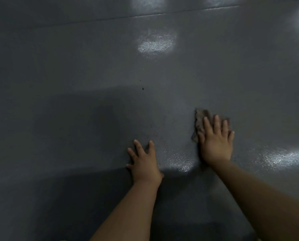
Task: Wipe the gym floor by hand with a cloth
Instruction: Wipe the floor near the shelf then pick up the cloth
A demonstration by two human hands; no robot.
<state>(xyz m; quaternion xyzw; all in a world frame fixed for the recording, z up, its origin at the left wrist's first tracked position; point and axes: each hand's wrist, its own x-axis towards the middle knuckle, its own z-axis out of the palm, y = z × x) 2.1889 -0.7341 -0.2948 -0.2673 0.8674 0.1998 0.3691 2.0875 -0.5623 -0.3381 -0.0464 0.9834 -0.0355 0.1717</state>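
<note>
Head view looks down over two bare forearms reaching out across a dark grey, finely speckled gym floor (75, 66). Her or his right hand (215, 143) lies flat on a crumpled grey-brown cloth (200, 117), the fingers (208, 126) straight and slightly spread, pressing the fabric against the floor rather than curling round it. Most of the cloth is hidden under the palm; a ragged edge shows beyond the fingertips and along the thumb side. The left hand (144, 162) rests on bare floor, well apart from the cloth, its fingers splayed and straight, holding nothing. Between the two hands, just beside the left thumb, a patch of reflected light (180, 161) glitters on the surface. Farther out past the fingertips sit two small dark specks (142, 88), another bright reflection (156, 44) beyond them, and a thin seam line (145, 14) running across the floor at the far edge.
</note>
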